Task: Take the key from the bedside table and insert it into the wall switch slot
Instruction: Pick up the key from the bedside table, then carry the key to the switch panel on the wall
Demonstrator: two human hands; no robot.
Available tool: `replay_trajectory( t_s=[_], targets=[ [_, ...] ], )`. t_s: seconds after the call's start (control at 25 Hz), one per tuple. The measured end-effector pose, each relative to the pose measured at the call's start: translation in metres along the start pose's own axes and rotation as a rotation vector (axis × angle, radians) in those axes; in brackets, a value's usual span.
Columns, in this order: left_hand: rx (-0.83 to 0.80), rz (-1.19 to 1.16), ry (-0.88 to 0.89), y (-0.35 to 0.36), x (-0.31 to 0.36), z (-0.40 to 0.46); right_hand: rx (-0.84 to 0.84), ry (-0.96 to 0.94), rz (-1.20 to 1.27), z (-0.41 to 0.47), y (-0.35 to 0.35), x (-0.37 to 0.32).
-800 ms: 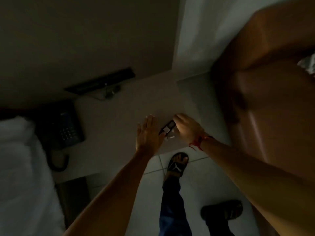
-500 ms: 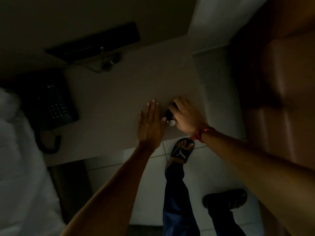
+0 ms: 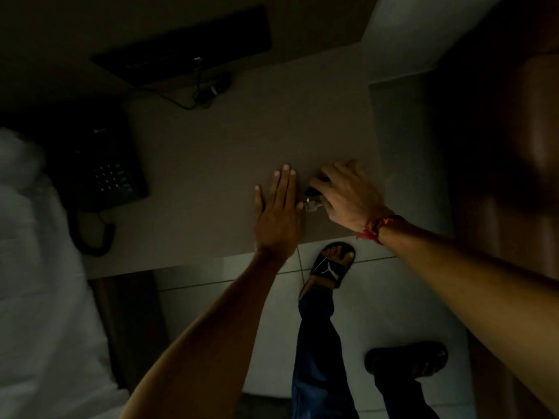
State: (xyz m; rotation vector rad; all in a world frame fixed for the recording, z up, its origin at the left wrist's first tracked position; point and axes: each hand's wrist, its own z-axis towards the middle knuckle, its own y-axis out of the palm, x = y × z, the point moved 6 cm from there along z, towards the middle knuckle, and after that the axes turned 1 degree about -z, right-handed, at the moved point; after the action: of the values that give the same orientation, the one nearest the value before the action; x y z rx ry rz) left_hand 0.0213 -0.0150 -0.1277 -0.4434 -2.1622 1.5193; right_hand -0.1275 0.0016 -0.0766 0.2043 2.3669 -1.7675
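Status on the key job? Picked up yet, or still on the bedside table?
Done: nothing finished; both hands have reached the grey bedside table. In hand: the right hand is curled over the dark key fob with its metal ring, apparently still on the tabletop; the left hand lies flat beside it. Left: lifting the key and inserting it into the wall switch slot, which is not in view.

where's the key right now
In the head view the key lies near the front edge of the bedside table, under the right hand, beside the flat left hand.
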Motion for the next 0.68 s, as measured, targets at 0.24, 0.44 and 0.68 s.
replay_trajectory(
  t_s=[0.24, 0.44, 0.68],
  targets=[
    [-0.12, -0.014, 0.001, -0.012, 0.006, 0.001, 0.002, 0.117, 0.192, -0.009, -0.017, 0.003],
    [-0.142, -0.043, 0.017, -0.082, 0.034, 0.015, 0.155, 0.221, 0.349, -0.029, -0.099, 0.035],
    [-0.017, -0.062, 0.144, -0.229, 0.125, 0.064, 0.401, 0.359, 0.412, -0.069, -0.252, 0.089]
  ],
)
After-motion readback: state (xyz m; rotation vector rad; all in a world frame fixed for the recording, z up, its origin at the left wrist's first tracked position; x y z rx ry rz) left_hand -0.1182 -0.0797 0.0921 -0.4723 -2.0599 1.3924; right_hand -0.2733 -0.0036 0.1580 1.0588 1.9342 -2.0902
